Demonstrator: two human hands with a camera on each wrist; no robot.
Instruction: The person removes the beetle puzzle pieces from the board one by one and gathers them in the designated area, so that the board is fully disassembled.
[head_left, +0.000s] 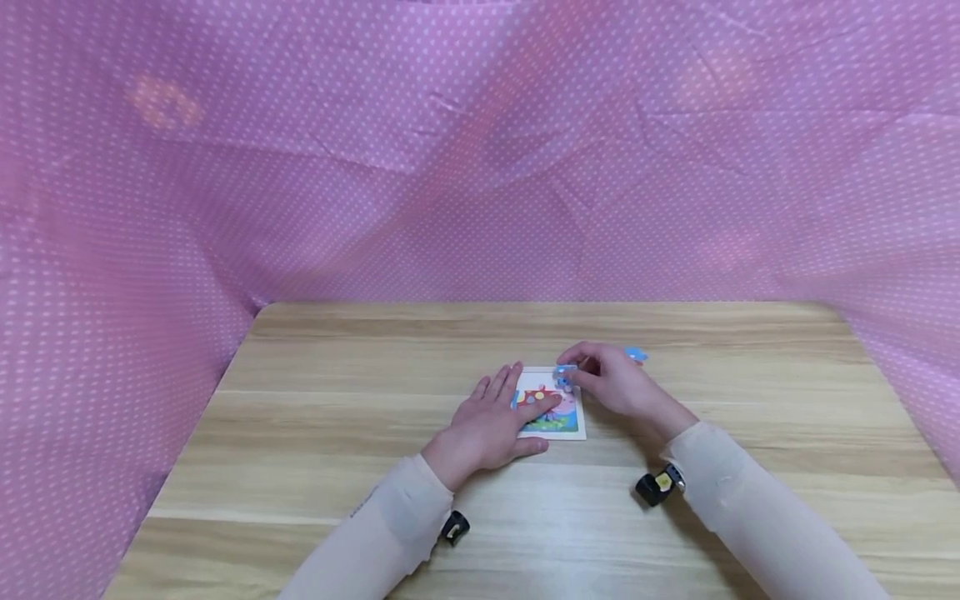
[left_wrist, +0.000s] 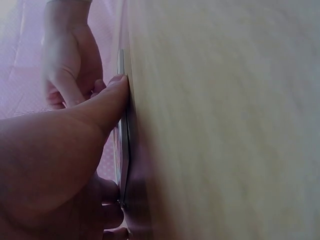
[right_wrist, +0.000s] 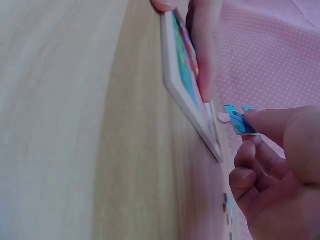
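A small jigsaw tray (head_left: 564, 436) with a white border lies on the table, its lower part filled by a colourful cartoon picture. My left hand (head_left: 489, 423) lies flat across the tray's left side with fingers spread, the index finger over the picture. Between thumb and index finger, my right hand (head_left: 617, 382) pinches a blue jigsaw piece (right_wrist: 239, 121) with a rounded tab. That piece is held over the tray's upper right corner in the head view; from the right wrist it shows raised just off the tray's edge.
Beyond my right hand, loose blue jigsaw pieces (head_left: 636, 354) lie on the wooden table (head_left: 337, 433). A pink dotted cloth (head_left: 450, 167) hangs behind the table and along its sides. Each wrist carries a black camera (head_left: 655, 489).
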